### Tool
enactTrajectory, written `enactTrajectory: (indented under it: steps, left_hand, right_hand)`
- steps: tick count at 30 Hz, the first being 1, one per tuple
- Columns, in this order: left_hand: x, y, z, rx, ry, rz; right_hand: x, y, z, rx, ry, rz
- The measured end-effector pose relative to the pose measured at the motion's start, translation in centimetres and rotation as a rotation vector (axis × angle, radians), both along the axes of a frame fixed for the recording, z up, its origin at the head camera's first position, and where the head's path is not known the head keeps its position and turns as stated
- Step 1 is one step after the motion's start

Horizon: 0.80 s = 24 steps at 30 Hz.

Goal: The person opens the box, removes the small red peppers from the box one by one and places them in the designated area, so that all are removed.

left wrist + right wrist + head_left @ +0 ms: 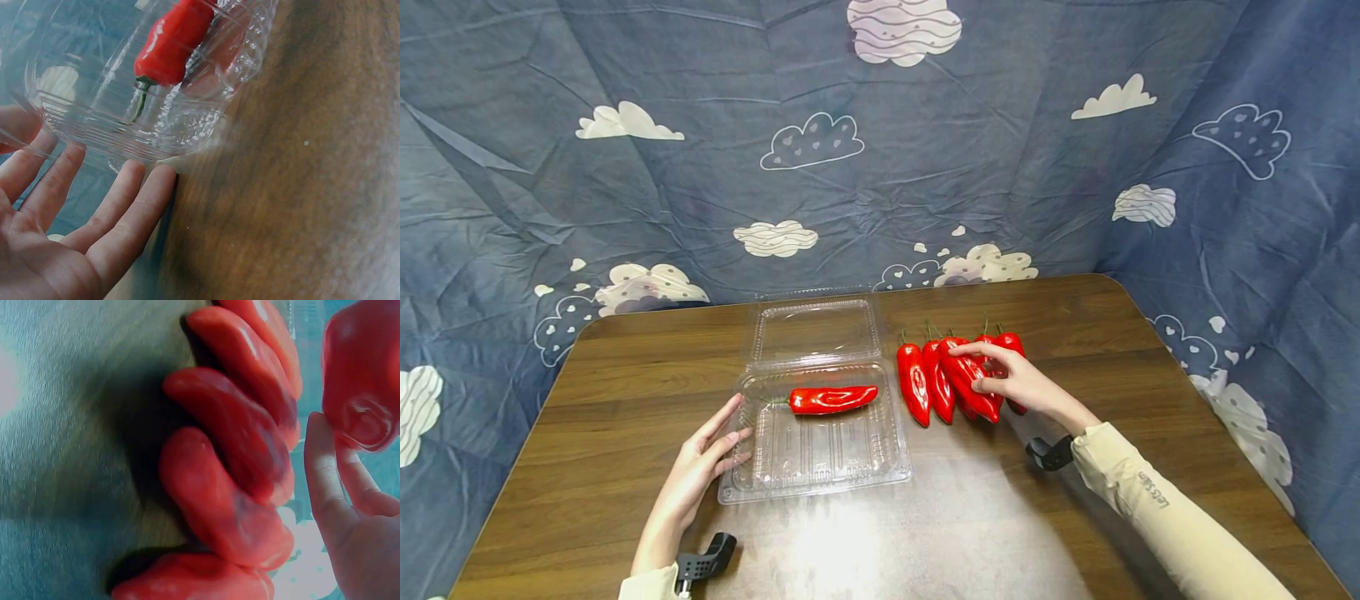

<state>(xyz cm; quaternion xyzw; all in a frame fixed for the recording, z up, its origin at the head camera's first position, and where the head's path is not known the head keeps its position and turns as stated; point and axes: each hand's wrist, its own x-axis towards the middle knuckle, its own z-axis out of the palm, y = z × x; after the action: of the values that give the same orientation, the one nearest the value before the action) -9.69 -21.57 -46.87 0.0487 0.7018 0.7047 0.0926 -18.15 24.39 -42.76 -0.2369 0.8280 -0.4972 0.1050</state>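
Note:
My right hand (pixel 1026 385) pinches a glossy red pepper (pixel 964 377) between thumb and fingers, above a row of similar peppers. In the right wrist view, the held pepper (pixel 359 362) is clear of the several peppers (pixel 234 434) lying side by side on the table. At the left side of a clear plastic clamshell box (pixel 820 477), my left hand (pixel 688 475) rests its extended fingers against the wall. One red pepper (pixel 831 400) lies crosswise in the box's base, its green stem pointing left. The left wrist view shows the fingers (pixel 134 219) touching the box.
The box's hinged lid (pixel 816 333) lies folded back toward the far edge of the wooden table (pixel 647 375). Behind the table hangs a blue cloth (pixel 715 192) with cloud prints. Black wrist camera mounts (pixel 707 560) sit at both wrists.

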Motion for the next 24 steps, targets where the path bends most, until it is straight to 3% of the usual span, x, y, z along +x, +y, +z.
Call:
enactTrajectory:
  steps: [14, 24]
  left_hand:
    - [-0.1, -0.1, -0.3, -0.022, -0.014, 0.004]
    - [-0.2, -0.1, -0.3, -0.017, -0.010, 0.001]
  right_hand:
    - [-0.3, 1.5, 0.2, -0.010, -0.048, -0.089]
    - [-0.4, 2.5, 0.0, -0.068, -0.008, -0.132]
